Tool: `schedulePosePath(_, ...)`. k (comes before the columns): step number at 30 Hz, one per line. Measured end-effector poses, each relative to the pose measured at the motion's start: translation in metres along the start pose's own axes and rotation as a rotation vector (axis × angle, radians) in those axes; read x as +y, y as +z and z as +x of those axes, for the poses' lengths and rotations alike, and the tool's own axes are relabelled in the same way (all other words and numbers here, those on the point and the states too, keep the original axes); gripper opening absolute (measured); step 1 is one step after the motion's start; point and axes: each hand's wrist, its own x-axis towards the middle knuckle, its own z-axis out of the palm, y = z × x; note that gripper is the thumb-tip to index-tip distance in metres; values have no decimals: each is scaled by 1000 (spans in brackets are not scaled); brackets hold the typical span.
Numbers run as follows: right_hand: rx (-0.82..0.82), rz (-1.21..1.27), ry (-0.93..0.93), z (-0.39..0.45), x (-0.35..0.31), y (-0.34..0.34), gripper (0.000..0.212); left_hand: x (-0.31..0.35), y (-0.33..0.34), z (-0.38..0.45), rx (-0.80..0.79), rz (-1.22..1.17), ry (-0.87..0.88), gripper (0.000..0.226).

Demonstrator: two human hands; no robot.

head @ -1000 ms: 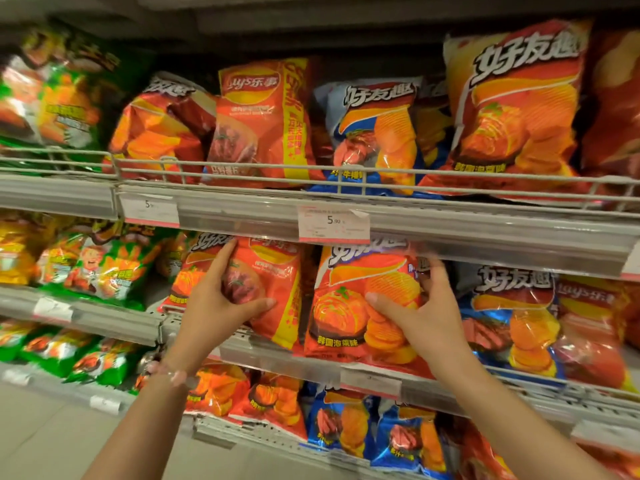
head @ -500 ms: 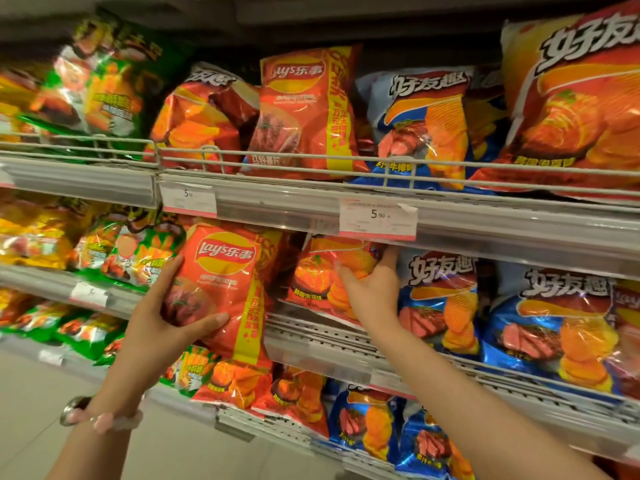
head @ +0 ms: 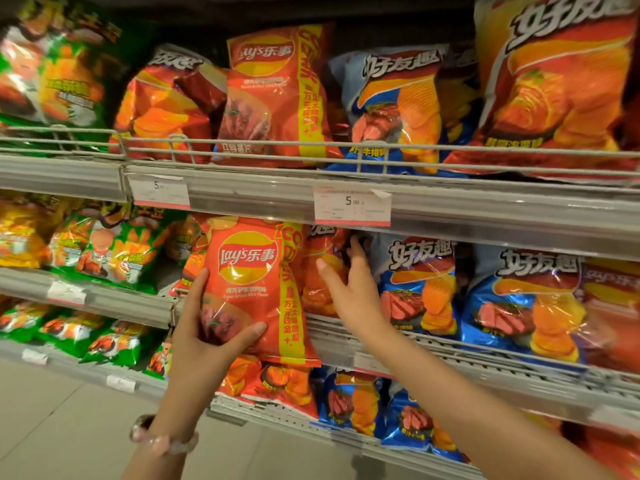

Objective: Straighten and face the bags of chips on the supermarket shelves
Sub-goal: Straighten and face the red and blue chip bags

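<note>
Bracelet [head: 162, 439] is worn on the left wrist. Red Lay's bag [head: 258, 289] is gripped by the left hand [head: 204, 337], thumb across the lower front and fingers curled round the left edge; it is held upright, face out, at the front of the middle shelf [head: 450, 355]. Orange bag [head: 322, 271] just beside it is touched by the right hand [head: 353, 296], fingers fairly straight, tips partly hidden behind it. Blue bags [head: 422, 289] stand to the right. Price tag [head: 352, 206] is seen on the rail above, with more bags behind the upper wire guard [head: 346, 147].
</note>
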Motion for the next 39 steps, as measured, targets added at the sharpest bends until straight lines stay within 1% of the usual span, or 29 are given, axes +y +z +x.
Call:
schedulePosePath(1,-64,89,36,-12,-6,-5,88,2,6,-2,0,-6,0,99)
schedulePosePath(3,-209,239,149,-31,-17,-16,106,6,20,-7,-43,-17,-16,103)
schedulePosePath(4,-250,272,189,-37,-20,-22,113,9,27,-9,-76,-26,-28,105)
schedulePosePath(7,-250,279,213,-40,-21,-46,125,18,52,-18,-162,-12,-28,105)
schedulePosePath(10,-228,270,226,-43,-18,-69,128,26,74,-28,-217,19,-4,107)
schedulePosePath(14,-127,244,229,-54,-9,-97,122,37,100,-40,-278,-23,29,99)
schedulePosePath(15,-101,233,219,-56,-5,-104,116,39,106,-43,-298,-27,23,101)
schedulePosePath(16,-81,240,205,-59,-2,-112,105,42,112,-46,-326,-32,8,103)
schedulePosePath(18,-60,265,180,-65,5,-128,80,49,125,-51,-391,-20,-24,109)
schedulePosePath(19,-47,265,181,-68,7,-137,75,53,132,-53,-424,-8,-41,111)
schedulePosePath(22,7,262,207,-74,12,-171,76,69,161,-61,-509,36,-81,116)
schedulePosePath(25,52,249,197,-81,18,-208,60,85,196,-72,-566,47,-104,121)
schedulePosePath(28,109,231,188,-89,21,-249,56,99,231,-84,-625,50,-107,124)
schedulePosePath(31,165,275,205,-98,25,-298,56,110,260,-93,-770,43,-98,123)
schedulePosePath(33,223,263,227,-102,26,-334,58,114,277,-95,-864,145,-58,129)
schedulePosePath(35,289,187,238,-105,29,-367,63,114,295,-96,-883,422,61,131)
schedulePosePath(37,346,138,203,-103,36,-395,59,107,320,-98,-833,754,248,129)
schedulePosePath(38,367,129,189,-101,40,-408,56,103,332,-99,-796,880,293,129)
schedulePosePath(39,389,131,181,-98,45,-419,54,99,343,-100,-763,970,285,129)
